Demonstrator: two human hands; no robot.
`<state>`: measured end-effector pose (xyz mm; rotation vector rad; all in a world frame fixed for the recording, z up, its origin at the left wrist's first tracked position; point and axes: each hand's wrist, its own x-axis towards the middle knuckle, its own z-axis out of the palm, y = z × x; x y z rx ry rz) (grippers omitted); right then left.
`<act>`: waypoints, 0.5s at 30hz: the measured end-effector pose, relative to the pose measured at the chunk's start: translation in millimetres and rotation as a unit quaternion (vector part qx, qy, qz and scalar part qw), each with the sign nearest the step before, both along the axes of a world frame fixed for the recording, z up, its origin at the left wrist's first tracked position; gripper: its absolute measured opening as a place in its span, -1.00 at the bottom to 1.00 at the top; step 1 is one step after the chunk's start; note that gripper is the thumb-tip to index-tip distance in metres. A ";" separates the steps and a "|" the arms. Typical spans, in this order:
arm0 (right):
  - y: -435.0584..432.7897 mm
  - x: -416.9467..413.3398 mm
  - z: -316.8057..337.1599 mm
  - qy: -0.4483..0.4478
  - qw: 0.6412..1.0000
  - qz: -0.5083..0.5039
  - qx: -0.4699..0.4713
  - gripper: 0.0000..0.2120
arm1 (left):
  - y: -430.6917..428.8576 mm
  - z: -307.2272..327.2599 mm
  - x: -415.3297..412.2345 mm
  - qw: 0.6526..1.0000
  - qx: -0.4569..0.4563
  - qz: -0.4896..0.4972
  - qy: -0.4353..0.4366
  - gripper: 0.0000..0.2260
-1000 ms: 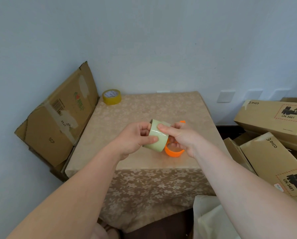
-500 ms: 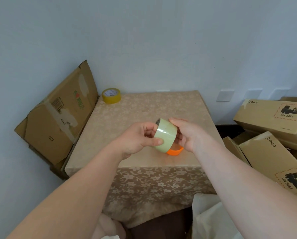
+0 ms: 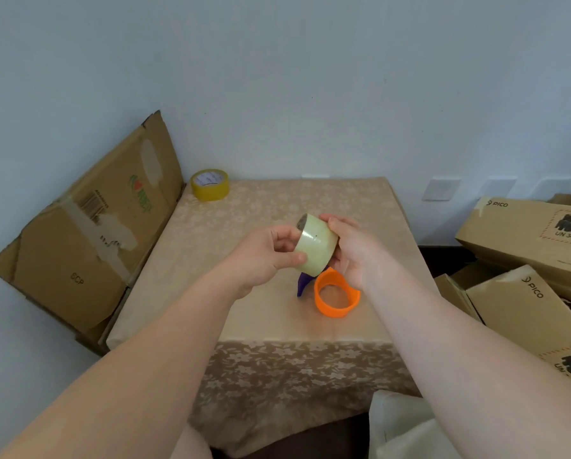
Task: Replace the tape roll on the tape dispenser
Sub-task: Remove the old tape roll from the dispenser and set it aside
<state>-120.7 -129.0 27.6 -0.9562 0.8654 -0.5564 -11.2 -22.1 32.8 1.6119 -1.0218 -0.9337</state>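
Observation:
A pale, nearly clear tape roll (image 3: 315,248) is held tilted in the air above the table's middle. My left hand (image 3: 267,253) grips its left rim with thumb and fingers. My right hand (image 3: 357,250) cups its right side and top. Below them on the cloth lies the orange ring (image 3: 336,297) of the tape dispenser, with a purple part (image 3: 302,283) beside it, partly hidden by the roll. A yellow tape roll (image 3: 210,184) stands at the table's far left corner.
The small table (image 3: 277,213) has a beige flowered cloth and stands against a white wall. A flattened cardboard box (image 3: 88,226) leans at its left. Stacked cardboard boxes (image 3: 526,233) sit to the right. A pale bag (image 3: 403,429) lies at the lower right.
Both hands lifted the pale roll up off the orange ring and tilted it. The ring and the purple part now show on the cloth below.

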 end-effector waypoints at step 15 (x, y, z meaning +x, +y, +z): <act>-143.3 62.3 -32.4 0.278 0.890 -0.055 -0.356 -0.77 | -132.9 -31.8 77.7 0.987 0.049 0.080 -0.129 -0.79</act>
